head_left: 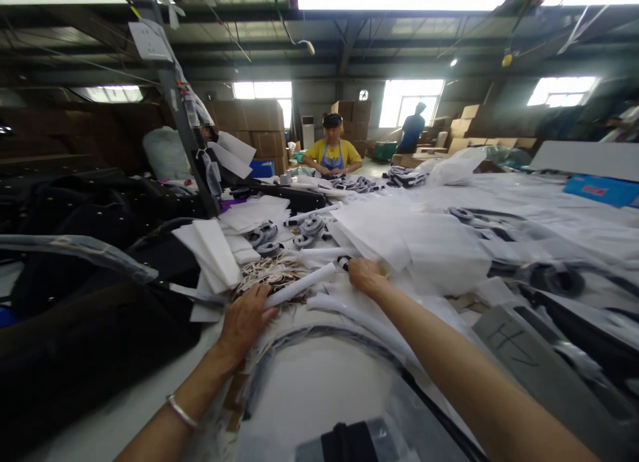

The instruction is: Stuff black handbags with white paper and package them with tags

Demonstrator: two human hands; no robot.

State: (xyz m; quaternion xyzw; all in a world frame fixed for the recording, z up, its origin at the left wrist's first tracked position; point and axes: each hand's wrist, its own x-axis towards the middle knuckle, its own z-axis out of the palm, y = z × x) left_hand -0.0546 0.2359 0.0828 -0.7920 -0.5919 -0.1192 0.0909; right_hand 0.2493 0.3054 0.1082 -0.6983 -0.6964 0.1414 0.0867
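Observation:
My left hand [247,319] is closed round the near end of a white rolled tube [302,285], thumb below it and fingers above. The tube slants up to the right, its far end close to my right hand [367,275]. That hand's fingers are curled down at a small black-and-white piece [343,263], whose kind I cannot make out; the fingertips are partly hidden. A tangle of thin beige cords [269,272] lies just beyond my left hand. White foam sheets [384,232] are spread beyond my right hand.
Coiled grey cables [310,229] lie farther back. At left are black cases [74,302], a metal post [184,109] and folded white sheets [212,259]. A clear bag with a black cable [344,335] is close in front. A grey box [544,369] stands right. A co-worker [333,149] works opposite.

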